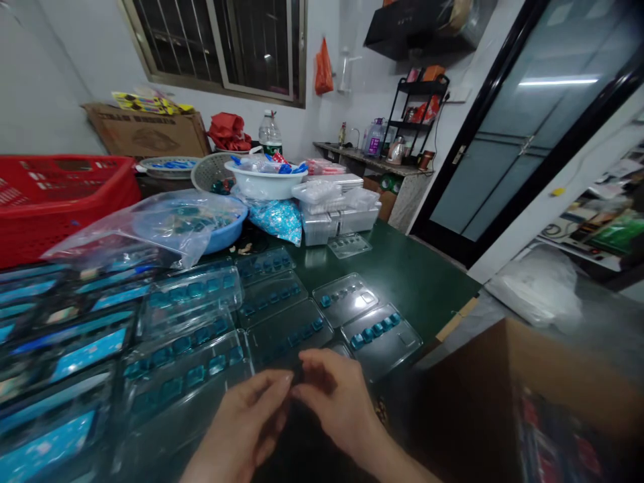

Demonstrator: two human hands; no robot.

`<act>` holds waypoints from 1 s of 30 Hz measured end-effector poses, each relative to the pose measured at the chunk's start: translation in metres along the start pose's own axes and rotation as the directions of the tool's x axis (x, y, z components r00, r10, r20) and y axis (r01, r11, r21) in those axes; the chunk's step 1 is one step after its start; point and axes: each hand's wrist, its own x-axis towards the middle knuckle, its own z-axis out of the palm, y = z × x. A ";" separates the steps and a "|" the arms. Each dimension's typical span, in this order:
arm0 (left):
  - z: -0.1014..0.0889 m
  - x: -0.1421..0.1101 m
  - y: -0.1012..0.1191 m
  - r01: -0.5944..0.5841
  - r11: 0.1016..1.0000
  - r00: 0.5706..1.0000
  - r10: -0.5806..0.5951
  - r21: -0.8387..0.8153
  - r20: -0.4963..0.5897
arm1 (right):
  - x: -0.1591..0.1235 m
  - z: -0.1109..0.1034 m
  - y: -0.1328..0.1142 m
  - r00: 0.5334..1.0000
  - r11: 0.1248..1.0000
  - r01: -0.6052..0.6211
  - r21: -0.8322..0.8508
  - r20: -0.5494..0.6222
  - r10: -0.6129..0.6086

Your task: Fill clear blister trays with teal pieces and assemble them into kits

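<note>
trays [386, 352] on green table [417, 261], barred window [219, 47]

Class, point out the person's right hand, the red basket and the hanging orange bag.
Right hand [343, 394]: head view, on the back of the hand.
Red basket [35, 229]: head view, on its near wall.
Orange bag [323, 70]: head view, on its middle.

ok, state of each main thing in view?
Left hand: fingers curled, grip unclear
Right hand: fingers curled, grip unclear
Rightmost tray: blue pieces in a row
Tray behind it: one blue piece
Right carton: open, contents blurred
Blue basin: partly covered by plastic
Orange bag: hanging
</note>
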 end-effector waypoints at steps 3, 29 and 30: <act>0.000 0.005 0.003 -0.020 1.000 0.996 0.021 -0.013 0.082 | 0.004 -0.005 -0.003 0.999 0.999 0.045 0.002 0.014 -0.045; -0.004 0.000 0.020 -0.228 0.964 0.906 0.159 0.135 0.391 | 0.012 -0.014 -0.012 0.989 0.964 -0.055 0.259 0.146 0.017; -0.004 0.001 0.020 -0.217 0.970 0.893 0.153 0.109 0.423 | 0.012 -0.015 -0.012 0.985 0.953 -0.079 0.294 0.169 0.030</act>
